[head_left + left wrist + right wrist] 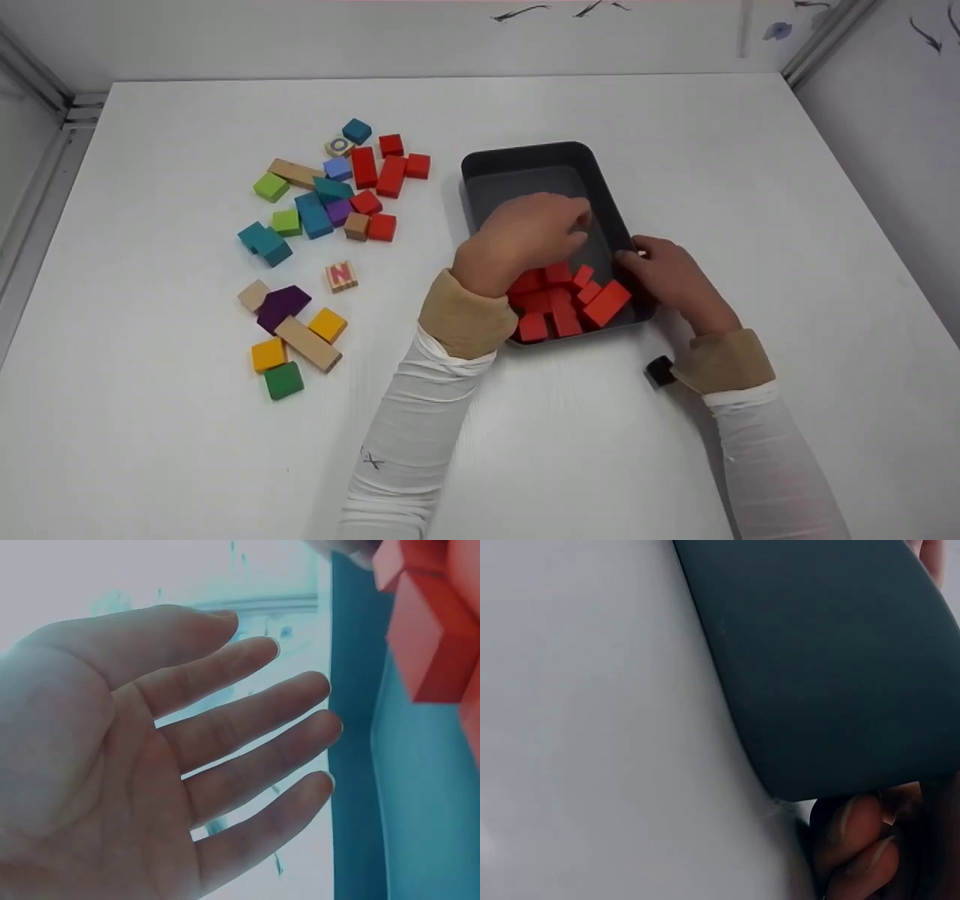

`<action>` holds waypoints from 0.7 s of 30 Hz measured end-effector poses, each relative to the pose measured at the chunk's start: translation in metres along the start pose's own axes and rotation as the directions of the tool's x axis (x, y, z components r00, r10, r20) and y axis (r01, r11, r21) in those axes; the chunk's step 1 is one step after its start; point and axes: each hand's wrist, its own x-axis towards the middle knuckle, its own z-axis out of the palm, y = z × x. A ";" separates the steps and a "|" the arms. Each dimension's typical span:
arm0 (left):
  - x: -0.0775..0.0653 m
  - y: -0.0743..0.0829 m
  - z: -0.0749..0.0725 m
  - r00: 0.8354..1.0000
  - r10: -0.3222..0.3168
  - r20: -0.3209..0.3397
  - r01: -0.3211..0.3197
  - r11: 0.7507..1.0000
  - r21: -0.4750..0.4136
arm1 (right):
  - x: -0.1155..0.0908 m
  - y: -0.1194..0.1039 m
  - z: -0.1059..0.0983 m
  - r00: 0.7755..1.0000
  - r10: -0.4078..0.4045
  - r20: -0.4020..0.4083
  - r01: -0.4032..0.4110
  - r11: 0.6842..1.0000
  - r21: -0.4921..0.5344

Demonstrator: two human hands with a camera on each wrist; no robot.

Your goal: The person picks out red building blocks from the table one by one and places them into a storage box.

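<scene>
the tray sits right of centre on the surface, its long axis running from the far side to the near side, with the near end leaning a little to the right; the right hand is at its right side, towards the near corner, and grips the wall there, the thumb at the rim and the fingers curled outside; the left hand reaches over the tray from its left side, fingers straight and spread with nothing in the palm; i cannot tell if it touches anything below; the red blocks lie jumbled in the tray's near end, right beneath and beside the left wrist, so that hand is the nearer to them, while the far end shows bare floor; outside, well to the left, six loose reds edge a mixed pile of blue, teal, lime, purple and wooden blocks; nearer than these are the n block, on its own, and a smaller group of yellow, green, dark purple and plain wood pieces; a black block stands just beside the right cuff.
</scene>
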 end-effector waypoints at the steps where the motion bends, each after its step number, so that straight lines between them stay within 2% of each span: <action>1: -0.001 -0.002 -0.002 1.000 -0.005 -0.014 0.005 1.000 -0.013 | 0.000 0.000 0.000 1.000 0.001 0.000 -0.001 1.000 0.003; 7: -0.010 -0.024 -0.014 0.991 -0.067 -0.112 0.056 0.993 -0.102 | 0.001 0.000 0.000 1.000 -0.001 -0.004 0.001 1.000 0.001; 12: -0.018 -0.045 -0.022 0.974 -0.167 -0.152 0.136 0.971 -0.198 | 0.002 0.001 0.000 1.000 -0.014 -0.008 0.014 1.000 -0.001; 17: -0.024 -0.067 -0.023 0.943 -0.273 -0.193 0.212 0.935 -0.286 | 0.001 0.000 0.000 1.000 -0.020 -0.018 0.019 1.000 -0.017; 21: -0.027 -0.086 -0.021 0.900 -0.373 -0.228 0.291 0.900 -0.324 | 0.001 0.001 0.001 0.999 -0.024 -0.024 0.023 1.000 -0.021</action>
